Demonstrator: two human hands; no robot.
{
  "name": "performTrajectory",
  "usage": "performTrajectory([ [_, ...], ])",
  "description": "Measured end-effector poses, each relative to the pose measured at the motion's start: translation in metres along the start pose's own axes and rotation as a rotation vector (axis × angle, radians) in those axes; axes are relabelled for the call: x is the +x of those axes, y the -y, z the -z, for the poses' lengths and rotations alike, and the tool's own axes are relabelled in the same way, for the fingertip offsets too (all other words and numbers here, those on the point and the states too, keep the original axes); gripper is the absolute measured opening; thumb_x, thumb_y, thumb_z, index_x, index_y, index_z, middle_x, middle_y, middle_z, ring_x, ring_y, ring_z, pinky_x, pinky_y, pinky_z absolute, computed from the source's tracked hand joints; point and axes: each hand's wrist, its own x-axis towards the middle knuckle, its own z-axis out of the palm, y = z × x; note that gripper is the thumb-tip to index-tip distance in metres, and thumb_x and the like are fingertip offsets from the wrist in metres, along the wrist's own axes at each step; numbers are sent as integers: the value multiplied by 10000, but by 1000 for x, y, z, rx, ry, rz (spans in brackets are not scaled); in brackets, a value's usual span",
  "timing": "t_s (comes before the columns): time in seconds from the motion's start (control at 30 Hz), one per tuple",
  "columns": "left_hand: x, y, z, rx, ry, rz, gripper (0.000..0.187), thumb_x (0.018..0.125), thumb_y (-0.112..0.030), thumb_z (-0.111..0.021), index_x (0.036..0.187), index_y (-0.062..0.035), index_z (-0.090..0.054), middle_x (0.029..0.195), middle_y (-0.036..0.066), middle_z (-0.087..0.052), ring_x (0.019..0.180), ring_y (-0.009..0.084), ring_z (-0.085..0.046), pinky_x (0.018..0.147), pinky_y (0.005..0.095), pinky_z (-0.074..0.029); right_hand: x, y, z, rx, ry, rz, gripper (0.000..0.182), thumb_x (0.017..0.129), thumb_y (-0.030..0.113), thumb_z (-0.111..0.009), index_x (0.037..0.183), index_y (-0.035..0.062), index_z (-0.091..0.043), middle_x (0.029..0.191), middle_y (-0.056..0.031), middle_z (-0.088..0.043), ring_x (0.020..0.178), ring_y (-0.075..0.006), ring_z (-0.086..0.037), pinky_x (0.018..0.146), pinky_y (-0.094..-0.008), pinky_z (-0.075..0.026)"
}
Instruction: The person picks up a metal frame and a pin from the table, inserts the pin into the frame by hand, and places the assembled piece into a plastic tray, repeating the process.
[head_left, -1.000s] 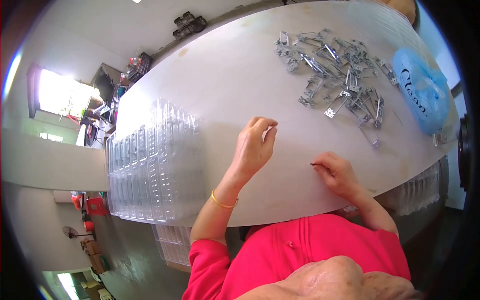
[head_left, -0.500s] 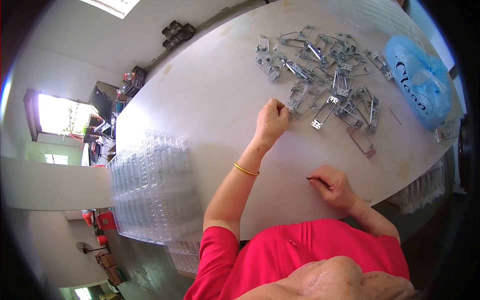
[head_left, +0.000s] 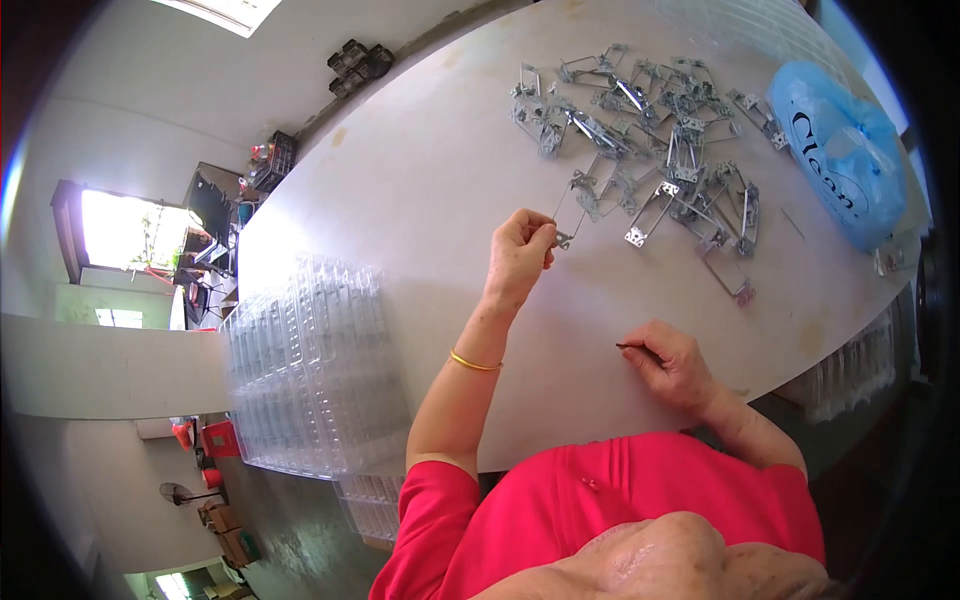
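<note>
My left hand [head_left: 522, 255] is closed in a pinch on the near end of a thin metal wire-frame bracket [head_left: 572, 222]. Its far end stretches toward a pile of similar brackets [head_left: 690, 130]. Close to the table's near edge, my right hand [head_left: 668, 365] is curled around a thin dark stick-like piece [head_left: 630, 346]. Only the tip of that piece pokes out past the fingers; the rest is hidden in the palm. One bracket [head_left: 652, 214] of the pile lies nearest between the two hands.
A pale table [head_left: 420, 200] spreads before me. Stacked clear plastic trays [head_left: 310, 370] stand at its left edge. A blue plastic bag [head_left: 835, 150] rests on the right, with a thin rod [head_left: 793, 225] near it. More clear trays [head_left: 850, 365] sit below the right edge.
My left hand has drawn back from the pile, left and toward me, pulling a bracket out with it. My right hand has stayed nearly in place with the dark piece.
</note>
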Motion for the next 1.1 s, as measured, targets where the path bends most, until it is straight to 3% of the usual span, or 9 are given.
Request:
performTrajectory([
  [0.17,-31,10,18,-56,37,21,116,950,-68,-607,1012,25,-637,793,41,-639,639,82,-548,578,244,-461,-1,1,-2,-3,-15,-3,104,902,17,-703,1000,35,-673,882,-118,-665,783,-274,-653,693,-343,-513],
  [0.27,-43,26,25,116,-10,-50,87,953,-54,-608,986,23,-630,798,64,-654,661,110,-576,607,268,-483,-1,0,-4,-4,-18,4,100,906,21,-702,1002,31,-676,876,-118,-661,774,-265,-645,687,-338,-506],
  [0.33,-53,33,22,356,-91,-326,56,960,-32,-598,960,22,-617,798,89,-666,700,143,-605,657,294,-505,-2,1,-6,-5,-27,-31,102,908,19,-699,1008,25,-679,871,-119,-655,760,-251,-634,682,-328,-498],
  [0.43,-67,24,15,207,-25,-275,59,972,-37,-598,994,2,-636,827,37,-660,798,110,-606,741,276,-494,-2,0,-8,-16,-38,-16,106,909,15,-695,1014,17,-681,863,-117,-647,751,-233,-626,675,-317,-490],
  [0.67,-66,23,19,149,-76,-266,69,970,-41,-601,983,11,-645,830,23,-659,760,81,-572,696,249,-476,-4,-1,-9,-30,-57,-49,82,934,36,-687,1013,13,-683,862,-84,-655,735,-168,-614,662,-295,-480],
  [0.77,-80,10,30,20,43,-119,70,967,-41,-603,981,0,-658,811,7,-643,708,55,-527,636,226,-439,1,1,-10,206,-101,-279,77,966,69,-676,1022,16,-682,895,-52,-676,759,-112,-607,671,-266,-481],
  [0.87,-89,15,38,-39,157,-68,73,965,-44,-608,992,-16,-670,788,-6,-624,670,39,-488,593,214,-405,20,7,-5,124,-162,-200,101,1001,103,-650,1065,29,-673,918,-18,-680,784,-77,-604,691,-242,-490],
  [0.93,-93,21,43,-61,223,-96,80,966,-45,-609,999,-17,-676,777,-16,-614,663,39,-485,583,211,-399,38,16,-6,279,-276,-117,113,1021,123,-633,1100,45,-655,904,1,-670,775,-76,-607,693,-242,-502],
  [1.1,-103,29,46,-85,223,-118,79,974,-59,-615,994,-16,-678,773,-21,-614,656,37,-484,582,211,-400,61,20,-18,234,-213,-93,121,1039,152,-618,1106,53,-636,887,17,-659,765,-63,-604,688,-231,-500],
])
